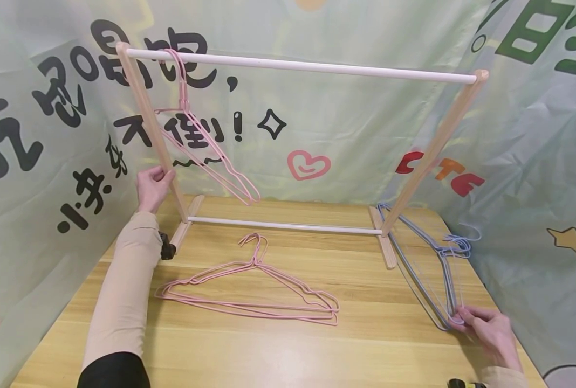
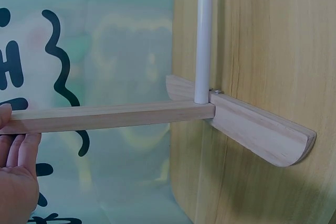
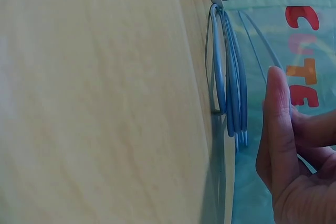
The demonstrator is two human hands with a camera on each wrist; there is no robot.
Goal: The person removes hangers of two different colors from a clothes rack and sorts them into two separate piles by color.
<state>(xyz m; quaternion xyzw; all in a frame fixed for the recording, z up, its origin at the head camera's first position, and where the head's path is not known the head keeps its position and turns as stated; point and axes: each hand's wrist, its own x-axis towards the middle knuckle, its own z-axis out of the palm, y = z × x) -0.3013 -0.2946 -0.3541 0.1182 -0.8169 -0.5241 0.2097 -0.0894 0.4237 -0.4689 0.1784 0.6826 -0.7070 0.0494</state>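
Observation:
My left hand (image 1: 153, 188) grips the left wooden post (image 1: 147, 110) of a hanger rack, partway up; in the left wrist view, the thumb and fingers lie on either side of the post (image 2: 113, 118). On the right, my right hand (image 1: 491, 327) pinches one corner of a blue clothes hanger (image 3: 265, 43), which is raised off the other blue hangers (image 3: 231, 77). Those lie in a stack on the table, their hooks (image 1: 458, 247) pointing right. Pink hangers (image 1: 216, 144) hang by their hooks near the left end of the rack's white top rod (image 1: 307, 66).
Several more pink hangers (image 1: 255, 262) lie stacked on the wooden table (image 1: 249, 355) before the rack. A white lower rod (image 1: 283, 225) joins the rack's feet. The right foot (image 1: 389, 250) is beside the blue stack. Printed cloth (image 1: 356, 124) surrounds the table's back and sides.

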